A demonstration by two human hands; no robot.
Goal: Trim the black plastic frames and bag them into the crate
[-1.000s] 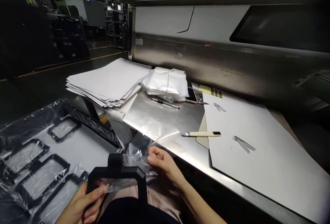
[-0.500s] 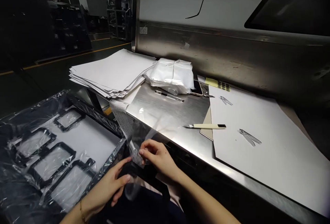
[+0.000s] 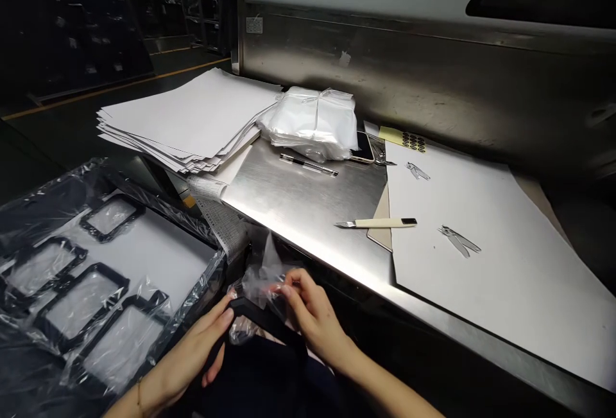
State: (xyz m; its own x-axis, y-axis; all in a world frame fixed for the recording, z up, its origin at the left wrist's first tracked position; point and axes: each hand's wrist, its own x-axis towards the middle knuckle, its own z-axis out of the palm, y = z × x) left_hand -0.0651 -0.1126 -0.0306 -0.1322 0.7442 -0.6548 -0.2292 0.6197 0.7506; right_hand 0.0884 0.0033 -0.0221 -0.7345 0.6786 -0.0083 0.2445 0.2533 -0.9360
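Note:
Low in front of the bench, my left hand grips the corner of a black frame, thumb on top. The frame's lower part is lost against dark clothing. My right hand is closed in a pinch on a thin clear plastic bag. Crumpled film from the bag lies against the frame's upper edge, between both hands; how far it covers the frame I cannot tell. Left of my hands, several similar black frames in clear film lie on white sheeting inside a plastic-lined bin.
On the metal bench are a stack of white sheets, a tied bundle of clear bags, a pen, a phone and a craft knife. Two nippers and a yellow sticker sheet lie on white paper.
My left hand has taken hold of the black frame, which has come up into view. My right hand has shifted slightly right with the bag, which is now bunched against the frame. The view has tilted down.

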